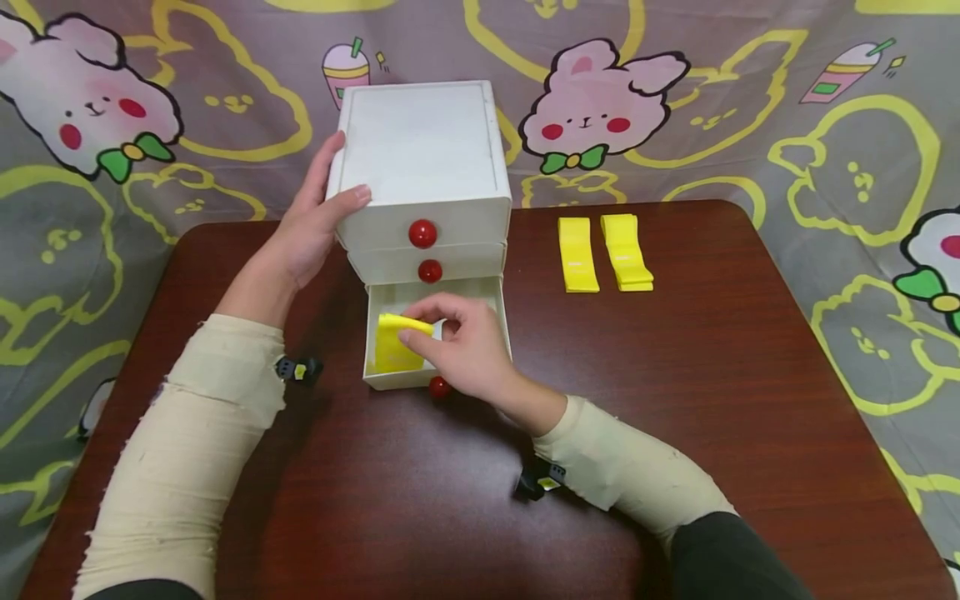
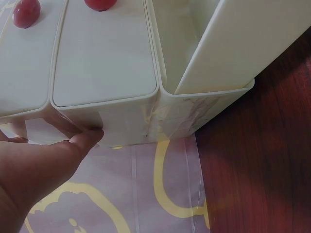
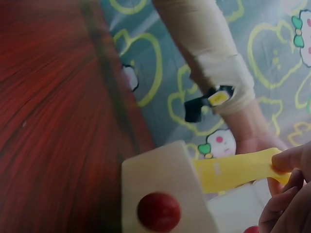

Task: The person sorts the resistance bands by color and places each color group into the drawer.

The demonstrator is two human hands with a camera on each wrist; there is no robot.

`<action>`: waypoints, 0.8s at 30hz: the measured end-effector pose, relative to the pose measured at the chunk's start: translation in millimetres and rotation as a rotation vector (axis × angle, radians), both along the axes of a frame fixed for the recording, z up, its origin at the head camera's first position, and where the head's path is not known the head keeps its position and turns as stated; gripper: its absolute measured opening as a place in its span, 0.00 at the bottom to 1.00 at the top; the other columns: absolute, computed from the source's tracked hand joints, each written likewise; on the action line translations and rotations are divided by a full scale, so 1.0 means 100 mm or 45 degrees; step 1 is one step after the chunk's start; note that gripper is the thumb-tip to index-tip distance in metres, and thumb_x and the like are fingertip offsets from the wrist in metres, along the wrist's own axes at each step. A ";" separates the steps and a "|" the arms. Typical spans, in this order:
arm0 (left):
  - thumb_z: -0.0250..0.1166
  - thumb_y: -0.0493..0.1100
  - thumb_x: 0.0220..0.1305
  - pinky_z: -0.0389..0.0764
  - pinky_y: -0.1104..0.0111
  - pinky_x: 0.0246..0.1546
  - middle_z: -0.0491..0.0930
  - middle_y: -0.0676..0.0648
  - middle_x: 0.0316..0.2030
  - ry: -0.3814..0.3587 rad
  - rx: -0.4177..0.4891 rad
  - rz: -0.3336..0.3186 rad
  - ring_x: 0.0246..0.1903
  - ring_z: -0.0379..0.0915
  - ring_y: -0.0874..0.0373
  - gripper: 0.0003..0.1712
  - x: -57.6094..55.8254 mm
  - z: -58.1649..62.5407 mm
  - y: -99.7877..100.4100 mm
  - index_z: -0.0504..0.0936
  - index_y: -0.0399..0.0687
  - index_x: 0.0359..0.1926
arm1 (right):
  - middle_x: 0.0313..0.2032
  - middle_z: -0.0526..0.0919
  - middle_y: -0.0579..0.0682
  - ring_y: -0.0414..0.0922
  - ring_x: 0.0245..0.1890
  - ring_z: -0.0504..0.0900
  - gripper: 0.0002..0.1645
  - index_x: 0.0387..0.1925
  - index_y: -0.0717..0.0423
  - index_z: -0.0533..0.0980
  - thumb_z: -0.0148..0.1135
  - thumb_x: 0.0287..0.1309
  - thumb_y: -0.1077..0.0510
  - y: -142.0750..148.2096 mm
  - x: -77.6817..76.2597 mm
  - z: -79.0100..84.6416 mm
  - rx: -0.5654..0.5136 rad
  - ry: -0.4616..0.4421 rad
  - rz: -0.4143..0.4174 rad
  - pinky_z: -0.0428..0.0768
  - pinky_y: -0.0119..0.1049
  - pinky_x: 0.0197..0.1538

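Observation:
A white chest of drawers (image 1: 420, 150) with red round knobs stands at the table's back, its bottom drawer (image 1: 375, 382) pulled out. My left hand (image 1: 311, 221) holds the chest's left side, thumb over the top edge; the left wrist view shows fingers against that side. Over the open drawer, my right hand (image 1: 468, 342) pinches a folded yellow strip (image 1: 396, 348) between thumb and fingers. In the right wrist view the yellow strip (image 3: 233, 171) reaches from the fingertips down behind the drawer's front panel (image 3: 160, 170). Whether it touches the drawer floor I cannot tell.
Two folded yellow strips (image 1: 577, 254) lie side by side on the brown table (image 1: 675, 400), right of the chest. A patterned cloth (image 1: 420, 33) hangs behind the table and round its sides. Small black devices are strapped to both wrists.

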State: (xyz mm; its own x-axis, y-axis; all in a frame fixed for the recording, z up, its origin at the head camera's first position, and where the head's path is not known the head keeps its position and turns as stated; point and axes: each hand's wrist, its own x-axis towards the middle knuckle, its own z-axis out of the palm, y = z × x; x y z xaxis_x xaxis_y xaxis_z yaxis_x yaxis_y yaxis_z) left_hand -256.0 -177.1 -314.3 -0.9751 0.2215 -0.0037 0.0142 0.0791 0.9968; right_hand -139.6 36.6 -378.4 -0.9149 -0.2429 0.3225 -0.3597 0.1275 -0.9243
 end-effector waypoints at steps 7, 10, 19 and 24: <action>0.61 0.49 0.68 0.50 0.55 0.70 0.43 0.54 0.76 -0.008 0.018 0.005 0.71 0.42 0.54 0.45 -0.01 -0.01 0.00 0.48 0.73 0.78 | 0.30 0.86 0.44 0.46 0.14 0.63 0.09 0.37 0.57 0.86 0.76 0.52 0.63 0.10 -0.15 -0.15 0.150 -0.012 -0.073 0.58 0.30 0.17; 0.61 0.49 0.68 0.50 0.55 0.71 0.42 0.54 0.76 -0.014 0.027 0.005 0.71 0.41 0.54 0.44 0.00 -0.01 0.00 0.48 0.73 0.78 | 0.30 0.86 0.43 0.44 0.15 0.64 0.08 0.36 0.55 0.87 0.76 0.52 0.61 0.15 -0.21 -0.18 0.241 -0.015 -0.110 0.59 0.31 0.19; 0.62 0.49 0.67 0.48 0.57 0.71 0.41 0.54 0.76 -0.014 0.028 0.012 0.72 0.40 0.55 0.45 0.01 -0.01 0.01 0.48 0.73 0.78 | 0.31 0.86 0.42 0.43 0.17 0.69 0.08 0.36 0.52 0.87 0.76 0.53 0.57 0.31 -0.32 -0.20 0.478 0.000 -0.104 0.65 0.33 0.21; 0.62 0.50 0.67 0.48 0.56 0.71 0.41 0.54 0.76 -0.017 0.019 0.012 0.72 0.39 0.55 0.45 0.00 -0.01 0.01 0.48 0.73 0.78 | 0.31 0.87 0.40 0.42 0.23 0.76 0.08 0.36 0.49 0.89 0.77 0.53 0.54 0.38 -0.38 -0.19 0.546 0.007 -0.101 0.69 0.35 0.23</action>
State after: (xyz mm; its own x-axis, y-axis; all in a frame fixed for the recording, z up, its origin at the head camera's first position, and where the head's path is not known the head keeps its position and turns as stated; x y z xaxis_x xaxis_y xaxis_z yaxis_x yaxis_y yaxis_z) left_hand -255.5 -176.0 -314.9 -0.9771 0.2122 -0.0136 0.0001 0.0642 0.9979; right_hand -177.1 75.1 -397.0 -0.9346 -0.2849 0.2128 -0.3382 0.5266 -0.7800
